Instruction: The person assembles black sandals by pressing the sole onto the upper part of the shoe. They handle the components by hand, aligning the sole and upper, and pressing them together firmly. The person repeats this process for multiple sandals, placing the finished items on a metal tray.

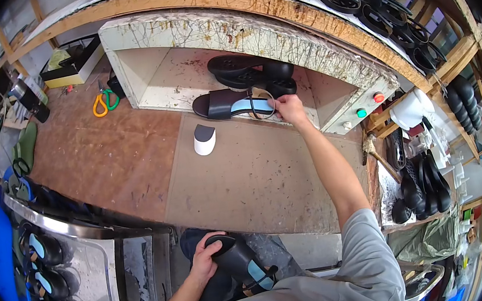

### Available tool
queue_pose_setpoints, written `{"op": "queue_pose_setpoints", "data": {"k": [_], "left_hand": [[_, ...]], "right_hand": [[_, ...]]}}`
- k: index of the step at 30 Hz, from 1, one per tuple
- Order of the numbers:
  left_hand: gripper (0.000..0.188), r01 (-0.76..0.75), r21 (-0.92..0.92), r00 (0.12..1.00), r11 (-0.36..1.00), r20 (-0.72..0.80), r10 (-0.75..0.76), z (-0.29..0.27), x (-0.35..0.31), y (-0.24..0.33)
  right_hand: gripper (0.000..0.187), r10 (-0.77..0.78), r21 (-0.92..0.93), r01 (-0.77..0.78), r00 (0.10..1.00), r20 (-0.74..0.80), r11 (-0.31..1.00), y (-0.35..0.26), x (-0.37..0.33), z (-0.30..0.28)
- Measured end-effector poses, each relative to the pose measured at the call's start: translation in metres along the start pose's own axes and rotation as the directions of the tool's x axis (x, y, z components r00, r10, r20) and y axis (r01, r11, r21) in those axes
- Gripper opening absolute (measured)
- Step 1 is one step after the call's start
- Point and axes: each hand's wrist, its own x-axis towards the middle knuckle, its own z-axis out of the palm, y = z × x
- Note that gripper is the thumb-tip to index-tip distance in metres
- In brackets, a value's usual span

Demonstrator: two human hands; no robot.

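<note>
Grey shirt (309, 299), lower centre; beside it, the left hand (205, 258) grips a black sandal (233, 258) by its toe. Upper centre, the right hand (291, 110) pinches a second sandal (230, 106) by its heel: seemingly picking or placing, calling for steady fingers.

Room over brown mat (238, 180), white block (205, 145) (left side) obstructing, cabinet walls (140, 73) flanking black sandal (222, 103)

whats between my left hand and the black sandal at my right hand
In the head view, the tan board, with a small dark-topped white piece on it, nearer that sandal.
</note>
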Motion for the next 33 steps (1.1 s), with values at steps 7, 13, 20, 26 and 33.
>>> {"op": "queue_pose_setpoints", "data": {"k": [7,13,20,26,33], "left_hand": [[0.034,-0.004,-0.068,1.000,0.998,-0.013,0.003,-0.012,-0.008,-0.005],[0.033,-0.028,-0.083,0.999,0.996,0.035,0.031,-0.016,-0.006,-0.004],[0.032,-0.025,-0.087,0.995,0.996,0.096,0.034,-0.014,-0.003,-0.005],[0.031,-0.018,-0.089,0.995,0.996,0.101,0.027,-0.013,-0.001,-0.005],[0.031,-0.021,-0.091,0.993,0.996,0.113,0.032,-0.011,-0.001,-0.007]], "right_hand": [[0.033,-0.236,0.049,0.232,0.966,0.100,0.971,0.001,-0.021,0.004],[0.021,-0.599,-0.090,0.594,0.799,-0.046,0.799,-0.019,-0.073,-0.027],[0.019,-0.768,-0.306,0.731,0.640,-0.003,0.610,-0.008,-0.077,-0.032],[0.023,-0.770,-0.433,0.714,0.634,0.066,0.550,-0.024,-0.083,-0.041],[0.039,-0.605,-0.361,0.600,0.788,0.114,0.714,-0.021,-0.092,-0.048]]}}
